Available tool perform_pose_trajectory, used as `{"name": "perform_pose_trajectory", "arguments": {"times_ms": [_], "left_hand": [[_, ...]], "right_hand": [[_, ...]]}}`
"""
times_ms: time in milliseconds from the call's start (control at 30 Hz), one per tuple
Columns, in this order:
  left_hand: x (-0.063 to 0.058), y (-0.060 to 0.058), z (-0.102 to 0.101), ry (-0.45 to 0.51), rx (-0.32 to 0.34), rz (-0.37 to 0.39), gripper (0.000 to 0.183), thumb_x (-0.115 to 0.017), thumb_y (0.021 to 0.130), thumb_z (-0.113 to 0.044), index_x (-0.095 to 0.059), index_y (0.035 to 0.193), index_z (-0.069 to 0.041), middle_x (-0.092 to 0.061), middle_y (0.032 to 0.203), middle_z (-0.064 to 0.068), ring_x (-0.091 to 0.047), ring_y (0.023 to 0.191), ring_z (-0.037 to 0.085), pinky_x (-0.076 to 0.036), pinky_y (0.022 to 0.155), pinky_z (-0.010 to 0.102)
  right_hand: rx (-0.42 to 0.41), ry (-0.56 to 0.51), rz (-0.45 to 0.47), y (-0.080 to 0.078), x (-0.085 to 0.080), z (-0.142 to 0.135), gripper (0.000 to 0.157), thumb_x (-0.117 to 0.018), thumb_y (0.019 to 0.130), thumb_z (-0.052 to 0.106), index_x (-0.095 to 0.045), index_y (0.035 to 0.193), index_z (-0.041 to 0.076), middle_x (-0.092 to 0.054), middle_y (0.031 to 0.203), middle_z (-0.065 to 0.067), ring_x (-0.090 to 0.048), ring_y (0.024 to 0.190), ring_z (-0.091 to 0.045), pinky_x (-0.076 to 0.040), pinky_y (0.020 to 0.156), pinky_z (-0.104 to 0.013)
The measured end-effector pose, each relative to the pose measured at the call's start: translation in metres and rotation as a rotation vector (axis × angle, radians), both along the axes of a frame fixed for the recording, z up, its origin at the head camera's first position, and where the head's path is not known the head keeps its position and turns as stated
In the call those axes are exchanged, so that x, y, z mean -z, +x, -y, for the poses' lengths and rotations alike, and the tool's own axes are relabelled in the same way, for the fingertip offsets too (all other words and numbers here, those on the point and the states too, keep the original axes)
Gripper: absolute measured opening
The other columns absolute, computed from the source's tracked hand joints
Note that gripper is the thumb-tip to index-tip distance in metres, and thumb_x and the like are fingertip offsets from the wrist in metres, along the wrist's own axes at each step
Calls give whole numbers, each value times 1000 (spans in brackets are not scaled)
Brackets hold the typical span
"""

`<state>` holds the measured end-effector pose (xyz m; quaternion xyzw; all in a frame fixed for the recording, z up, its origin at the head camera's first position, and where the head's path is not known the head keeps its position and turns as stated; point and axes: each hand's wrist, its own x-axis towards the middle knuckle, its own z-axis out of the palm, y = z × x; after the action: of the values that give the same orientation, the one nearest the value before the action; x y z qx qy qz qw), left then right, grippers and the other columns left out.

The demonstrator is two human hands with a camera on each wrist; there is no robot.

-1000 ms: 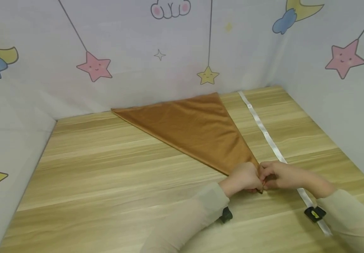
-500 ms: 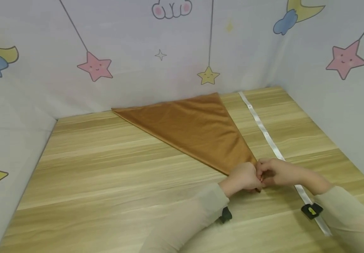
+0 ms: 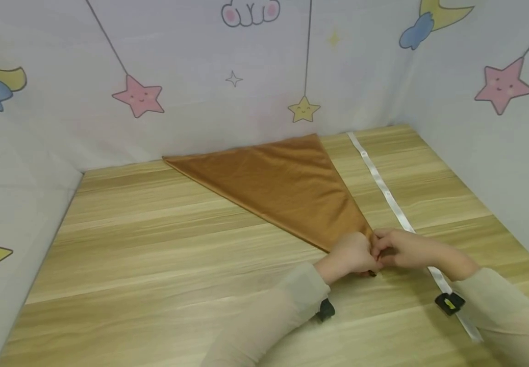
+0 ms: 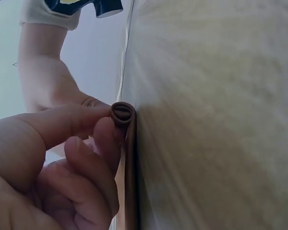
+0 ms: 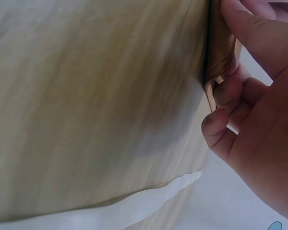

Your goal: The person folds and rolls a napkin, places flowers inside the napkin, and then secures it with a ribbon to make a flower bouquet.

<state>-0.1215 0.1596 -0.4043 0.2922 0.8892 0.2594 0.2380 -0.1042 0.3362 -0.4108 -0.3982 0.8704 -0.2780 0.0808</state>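
A brown satiny cloth [image 3: 282, 188] lies as a flat triangle on the table, its near corner under both hands. My left hand [image 3: 350, 256] pinches the rolled-up edge at that corner; in the left wrist view the roll's coiled end [image 4: 122, 113] shows at the fingertips. Close beside it, my right hand [image 3: 406, 248] pinches the same rolled edge between thumb and fingers. The right wrist view has the brown roll [image 5: 222, 48] at those fingers, just over the wood. Most of the roll is hidden by the hands in the head view.
A white strip [image 3: 395, 208] with small round marks runs along the table's right side, passing under the right forearm. Dark devices [image 3: 450, 303] hang at both wrists. A pale curtain [image 3: 191, 61] with printed stars stands behind the wood-grain table [image 3: 131, 255].
Both hands have shifted slightly away from the person, with the rolled corner between them. The far part of the cloth has stayed in place.
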Motion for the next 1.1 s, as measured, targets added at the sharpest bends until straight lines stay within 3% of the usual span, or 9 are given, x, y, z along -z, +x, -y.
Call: {"name": "perform_pose_trajectory", "arguments": {"times_ms": [100, 233, 467, 633, 900, 1100], "left_hand": [[0, 1, -2, -65, 27, -98, 36, -80, 73, -27, -54, 49, -20, -44, 42, -12, -43, 42, 2, -36, 44, 16], [1, 0, 0, -79, 27, -108, 37, -79, 72, -25, -54, 46, -20, -44, 41, -12, -43, 40, 1, -36, 43, 15], [4, -3, 8, 74, -36, 138, 30, -79, 71, -9, -62, 47, -12, -49, 39, -6, -44, 34, 2, -34, 38, 14], [5, -7, 10, 134, -90, 273, 30, -82, 69, -6, -60, 49, -11, -50, 41, -4, -44, 35, 4, -36, 39, 15], [4, -9, 11, 101, -136, 280, 32, -83, 70, -8, -61, 48, -10, -51, 40, -4, -44, 35, 4, -38, 39, 15], [4, -8, 15, 183, -135, 311, 27, -81, 73, -7, -64, 53, -8, -51, 42, -2, -47, 37, 6, -42, 41, 16]], "right_hand": [[8, 31, 12, -3, -2, 2, 17, -74, 75, 1, -70, 80, 16, -51, 86, 10, -49, 81, -3, -45, 69, -25], [7, 27, 1, -5, -1, 6, 18, -77, 74, 1, -67, 80, 16, -52, 87, 9, -51, 82, -5, -48, 69, -25], [-29, -14, -140, -3, 3, 8, 25, -81, 69, 5, -68, 80, 23, -58, 91, 12, -53, 86, -5, -46, 76, -27], [-41, -23, -170, -2, 4, 10, 27, -82, 67, 4, -70, 82, 24, -62, 93, 12, -53, 88, -8, -45, 77, -28], [-55, -21, -188, -3, 4, 12, 21, -81, 70, 8, -71, 83, 22, -62, 93, 11, -53, 88, -8, -45, 76, -27], [-79, -54, -183, -6, 6, 13, 15, -79, 74, 11, -73, 84, 19, -63, 91, 11, -51, 85, -7, -44, 74, -24]]}}
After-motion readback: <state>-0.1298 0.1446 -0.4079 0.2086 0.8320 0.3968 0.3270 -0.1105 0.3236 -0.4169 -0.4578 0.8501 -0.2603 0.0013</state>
